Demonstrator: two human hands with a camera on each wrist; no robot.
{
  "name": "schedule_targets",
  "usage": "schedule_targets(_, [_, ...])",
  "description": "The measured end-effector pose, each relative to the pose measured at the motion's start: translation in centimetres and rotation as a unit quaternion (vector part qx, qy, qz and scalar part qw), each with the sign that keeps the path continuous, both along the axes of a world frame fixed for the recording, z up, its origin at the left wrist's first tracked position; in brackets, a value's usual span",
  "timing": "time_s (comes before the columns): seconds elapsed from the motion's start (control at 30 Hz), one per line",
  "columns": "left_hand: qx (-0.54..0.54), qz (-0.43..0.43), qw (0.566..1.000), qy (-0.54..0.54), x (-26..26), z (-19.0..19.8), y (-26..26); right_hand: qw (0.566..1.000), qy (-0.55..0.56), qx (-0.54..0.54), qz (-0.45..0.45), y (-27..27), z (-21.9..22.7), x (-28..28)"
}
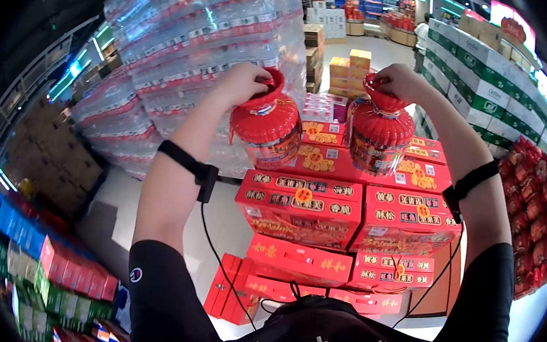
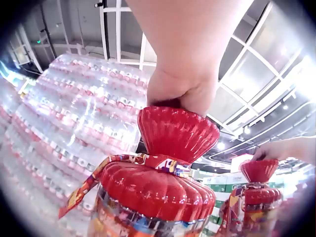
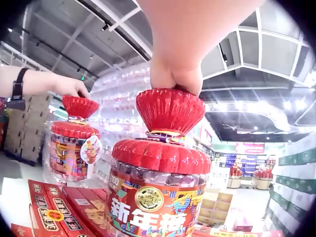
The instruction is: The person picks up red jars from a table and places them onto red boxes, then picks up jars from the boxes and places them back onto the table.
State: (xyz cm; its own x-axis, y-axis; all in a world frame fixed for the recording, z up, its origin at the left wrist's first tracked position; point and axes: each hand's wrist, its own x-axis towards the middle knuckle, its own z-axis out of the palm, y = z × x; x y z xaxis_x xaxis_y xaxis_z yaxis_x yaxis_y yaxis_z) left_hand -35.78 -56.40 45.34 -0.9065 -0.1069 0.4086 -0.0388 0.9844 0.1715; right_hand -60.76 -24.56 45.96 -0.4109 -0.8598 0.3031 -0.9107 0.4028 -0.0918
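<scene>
My left hand point(image 1: 245, 84) grips the flared red top of a clear plastic candy jar point(image 1: 266, 135), its fingers hooked inside the rim. A patterned ribbon point(image 2: 94, 180) is tied round that jar's neck, and a round tag point(image 3: 91, 150) hangs at its side. To the right, my right hand point(image 1: 403, 82) holds a second candy jar point(image 3: 157, 197) by its matching flared top, fingertips hidden inside. This jar's label has a gold badge and large white characters. Both jars stand upright over the stacked red gift boxes point(image 1: 298, 201), side by side with a gap between them.
Tall shrink-wrapped stacks of bottles point(image 1: 205, 41) rise behind on the left. Green-and-white cartons point(image 1: 484, 71) are piled at the right, above red packaged goods point(image 1: 537, 214). Yellow boxes point(image 1: 350, 68) stand farther back. Cables point(image 1: 219, 259) run down from both wrist straps.
</scene>
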Motion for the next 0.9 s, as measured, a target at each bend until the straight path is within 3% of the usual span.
schedule_targets(0.2, [0.004,-0.07,0.997,0.011,-9.8,-3.9,-5.6,0.999,-0.027,-0.02,-0.031,-7.4,-3.1,-2.6])
schedule_targets(0.33, [0.005,-0.072,0.997,0.024,-13.1,-5.5,-7.1,0.997,-0.054,-0.025,-0.055,-10.8,-4.0,-4.3])
schedule_targets(0.5, [0.016,-0.086,0.996,0.011,-17.4,-7.0,-9.1,0.998,-0.002,0.033,-0.055,-13.7,-5.5,-6.0])
schedule_targets(0.57, [0.004,-0.07,0.997,-0.025,-17.6,-7.3,-8.9,0.992,-0.04,0.091,-0.083,-14.4,-7.1,-7.3])
schedule_targets(0.6, [0.009,-0.083,0.996,-0.022,-18.1,-7.8,-9.1,0.994,-0.033,0.093,-0.045,-14.4,-7.7,-7.5])
schedule_targets(0.67, [0.021,-0.103,0.994,-0.02,-18.8,-9.2,-9.5,0.994,-0.062,0.072,-0.05,-14.3,-8.6,-8.0])
schedule_targets(0.83, [0.07,-0.094,0.993,-0.002,-17.2,-8.3,-7.8,0.991,-0.081,0.064,-0.079,-13.6,-7.8,-6.1])
schedule_targets(0.9, [0.087,-0.09,0.991,0.039,-14.9,-7.6,-6.4,0.994,-0.074,-0.009,-0.077,-12.2,-7.4,-3.9])
